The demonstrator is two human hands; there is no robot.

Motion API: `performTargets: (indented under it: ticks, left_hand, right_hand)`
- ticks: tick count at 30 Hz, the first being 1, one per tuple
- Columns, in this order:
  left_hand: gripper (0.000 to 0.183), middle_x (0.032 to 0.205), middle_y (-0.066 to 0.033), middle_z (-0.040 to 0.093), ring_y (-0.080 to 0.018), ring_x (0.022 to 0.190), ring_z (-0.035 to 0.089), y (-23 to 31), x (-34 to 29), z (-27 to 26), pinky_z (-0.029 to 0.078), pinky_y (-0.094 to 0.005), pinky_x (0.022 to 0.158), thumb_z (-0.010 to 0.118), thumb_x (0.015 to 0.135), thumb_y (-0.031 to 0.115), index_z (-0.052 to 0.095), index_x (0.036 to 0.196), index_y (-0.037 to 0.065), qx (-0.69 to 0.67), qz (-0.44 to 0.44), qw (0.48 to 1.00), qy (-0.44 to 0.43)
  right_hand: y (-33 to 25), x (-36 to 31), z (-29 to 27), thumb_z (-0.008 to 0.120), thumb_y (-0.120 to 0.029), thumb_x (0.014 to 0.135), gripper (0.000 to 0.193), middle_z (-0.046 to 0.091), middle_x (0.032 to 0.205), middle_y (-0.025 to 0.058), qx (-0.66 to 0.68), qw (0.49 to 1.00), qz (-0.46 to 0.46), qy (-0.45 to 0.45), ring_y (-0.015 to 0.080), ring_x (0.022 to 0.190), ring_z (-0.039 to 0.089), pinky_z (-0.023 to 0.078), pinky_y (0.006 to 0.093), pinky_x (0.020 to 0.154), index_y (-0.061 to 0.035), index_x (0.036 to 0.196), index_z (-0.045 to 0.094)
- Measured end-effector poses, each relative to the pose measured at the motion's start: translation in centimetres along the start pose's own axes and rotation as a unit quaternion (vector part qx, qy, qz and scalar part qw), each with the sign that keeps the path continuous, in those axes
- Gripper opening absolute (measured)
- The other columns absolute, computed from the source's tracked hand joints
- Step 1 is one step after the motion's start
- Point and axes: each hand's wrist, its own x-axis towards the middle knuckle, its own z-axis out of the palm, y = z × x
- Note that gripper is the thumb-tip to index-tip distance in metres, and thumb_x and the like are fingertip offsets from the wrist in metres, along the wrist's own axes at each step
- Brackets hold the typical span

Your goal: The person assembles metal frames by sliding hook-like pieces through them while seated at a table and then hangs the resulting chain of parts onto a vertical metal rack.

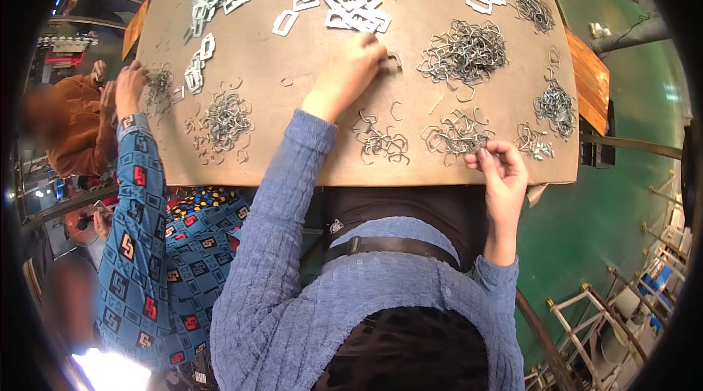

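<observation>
My left hand (347, 75) reaches over the middle of the table, its fingers curled and slightly blurred. A bent wire piece (395, 61) shows right beside its fingertips; whether the fingers grip it is hidden. At the near edge, my right hand (505, 177) pinches thumb and forefinger together beside a small pile of bent wire clips (458, 132); anything between those fingertips is too small to make out. Another small pile of wire clips (382, 143) lies between my arms. Just beyond the left hand are flat, silvery rectangular metal frames (355, 14), heaped and overlapping.
A large heap of wire clips (469, 53) sits right of centre on the brown table (293, 149), with smaller piles (554, 108) along the right edge. At left, a co-worker in a patterned blue sleeve (139, 171) reaches toward another pile (159, 89). A wooden board (590, 87) adjoins the right side.
</observation>
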Motion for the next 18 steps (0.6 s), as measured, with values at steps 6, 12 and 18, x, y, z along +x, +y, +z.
performTargets:
  ticks: [6,12,18]
  left_hand:
    - [0.045,0.098,-0.0099,0.055,-0.0209,0.08,0.058,-1.2,-1.6,-0.1,0.05,-0.0327,0.072,0.08,0.071,0.021,0.059,0.108,0.007,-0.087,-0.096,0.991,-0.032]
    - [0.032,0.088,-0.0037,0.061,-0.0135,0.075,0.059,0.8,-0.5,-0.2,0.05,-0.0277,0.068,0.076,0.076,0.013,0.056,0.099,0.002,-0.225,-0.156,0.957,-0.095]
    - [0.02,0.096,-0.006,0.066,-0.0088,0.082,0.062,8.7,-4.3,-0.3,0.05,-0.0211,0.072,0.066,0.085,0.003,0.062,0.104,-0.002,-0.556,-0.239,0.781,-0.157]
  right_hand:
    - [-0.3,-0.8,0.2,0.057,0.003,0.09,0.01,0.061,0.092,0.0077,0.04,0.999,0.014,-0.004,0.0165,0.081,0.065,0.053,0.0267,0.074,0.0037,0.1,0.055]
    - [-0.7,0.2,1.3,0.059,0.002,0.089,0.008,0.059,0.097,0.0051,0.088,0.996,0.011,-0.009,0.012,0.089,0.06,0.049,0.0254,0.081,0.001,0.097,0.058]
    - [-0.4,1.2,2.6,0.062,-0.001,0.088,0.004,0.053,0.112,0.0044,0.122,0.991,-0.019,-0.04,0.0101,0.099,0.051,0.043,0.0242,0.086,-0.0008,0.092,0.061]
